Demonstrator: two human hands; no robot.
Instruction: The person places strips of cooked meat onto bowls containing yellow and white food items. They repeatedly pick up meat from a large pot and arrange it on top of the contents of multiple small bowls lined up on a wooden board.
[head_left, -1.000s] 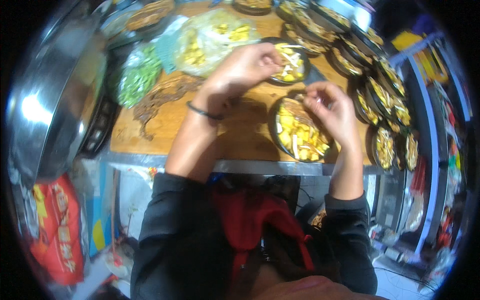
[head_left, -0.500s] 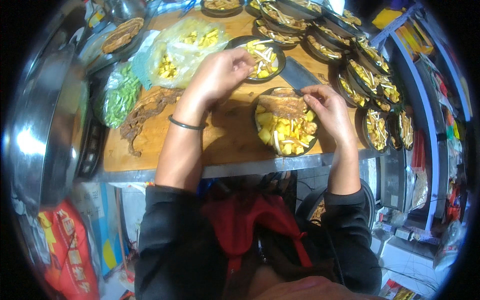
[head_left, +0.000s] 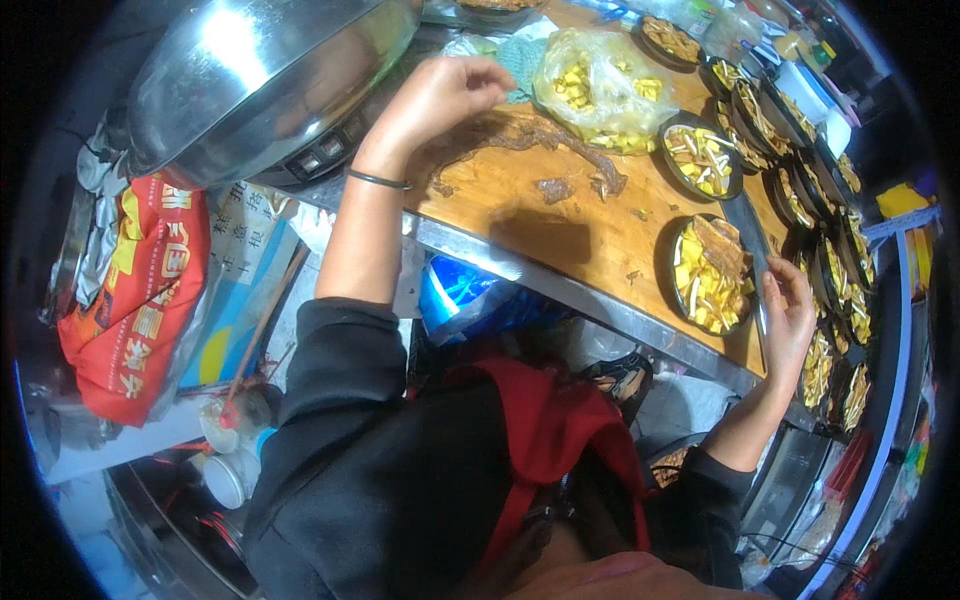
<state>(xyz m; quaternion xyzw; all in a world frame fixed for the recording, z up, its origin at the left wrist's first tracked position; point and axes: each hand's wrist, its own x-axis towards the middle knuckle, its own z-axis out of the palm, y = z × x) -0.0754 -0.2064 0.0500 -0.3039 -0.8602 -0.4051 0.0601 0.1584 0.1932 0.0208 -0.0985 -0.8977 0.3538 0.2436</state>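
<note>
left hand (head_left: 440,95) pinches brown meat strips (head_left: 520,135) (fingers curled); right hand (head_left: 790,315), half-open, touches the filled bowl (head_left: 710,275).

A big steel wok (head_left: 250,80) sits on a stove left of the wooden board (head_left: 590,230). Below the wok, off the board's left edge, lies a red bag (head_left: 135,300) beside a blue box (head_left: 245,290). A clear bag of yellow pieces (head_left: 595,85) rests at the board's far edge. Filled trays (head_left: 830,260) line up right of the board. White cups (head_left: 225,470) stand low, under the red bag.
</note>
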